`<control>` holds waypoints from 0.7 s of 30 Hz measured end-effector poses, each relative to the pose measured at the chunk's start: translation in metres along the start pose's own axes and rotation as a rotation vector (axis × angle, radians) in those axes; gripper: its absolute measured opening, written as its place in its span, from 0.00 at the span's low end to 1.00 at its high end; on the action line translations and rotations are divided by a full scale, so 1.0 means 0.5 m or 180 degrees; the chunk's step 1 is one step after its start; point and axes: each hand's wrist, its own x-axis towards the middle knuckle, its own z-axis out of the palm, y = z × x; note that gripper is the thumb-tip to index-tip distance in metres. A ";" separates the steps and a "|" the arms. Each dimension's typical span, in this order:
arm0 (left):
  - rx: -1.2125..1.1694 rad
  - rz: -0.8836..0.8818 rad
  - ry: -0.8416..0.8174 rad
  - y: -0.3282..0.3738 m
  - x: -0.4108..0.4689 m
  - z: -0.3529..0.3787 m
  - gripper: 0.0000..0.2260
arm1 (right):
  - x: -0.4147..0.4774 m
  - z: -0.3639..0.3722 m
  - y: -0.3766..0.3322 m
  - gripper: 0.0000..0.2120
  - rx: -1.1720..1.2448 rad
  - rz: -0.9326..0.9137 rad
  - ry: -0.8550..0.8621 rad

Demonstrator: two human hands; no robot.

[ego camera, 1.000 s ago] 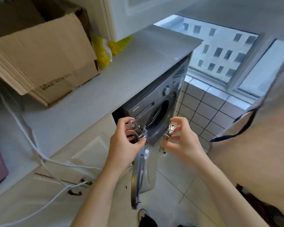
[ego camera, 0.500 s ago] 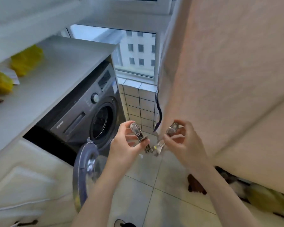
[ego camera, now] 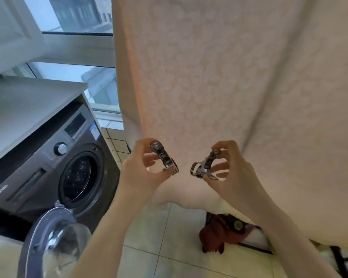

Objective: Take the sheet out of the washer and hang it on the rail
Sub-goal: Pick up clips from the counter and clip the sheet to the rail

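Note:
A pale pink patterned sheet point(ego camera: 239, 81) hangs in front of me and fills the upper right of the head view; the rail is out of sight above. My left hand point(ego camera: 139, 173) pinches a metal clothes clip point(ego camera: 163, 158) just in front of the sheet's lower part. My right hand point(ego camera: 231, 173) pinches a second metal clip point(ego camera: 204, 166) a short way to the right. The dark grey washer point(ego camera: 48, 157) stands at the left with its round door point(ego camera: 48, 243) swung open and its drum looking dark.
A white countertop point(ego camera: 28, 101) runs over the washer. Behind it are windows point(ego camera: 78, 15) and a tiled wall. A dark red cloth point(ego camera: 219, 235) and a black frame lie on the tiled floor point(ego camera: 149, 253) under the sheet.
My view has swung right and up from the counter and cardboard box toward the hanging sheet. Both hands kept holding their clips and rose in front of the sheet.

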 end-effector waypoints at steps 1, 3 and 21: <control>0.0020 0.0083 0.0007 0.016 0.012 0.003 0.27 | 0.010 -0.012 0.000 0.29 -0.0073 -0.0064 0.0003; 0.0049 0.0279 -0.0003 0.045 0.040 0.007 0.26 | 0.031 -0.031 -0.002 0.29 -0.0232 -0.0150 0.0024; 0.0142 0.1936 0.0280 0.309 0.369 -0.075 0.24 | 0.366 -0.255 -0.235 0.30 -0.1853 -0.1510 0.0975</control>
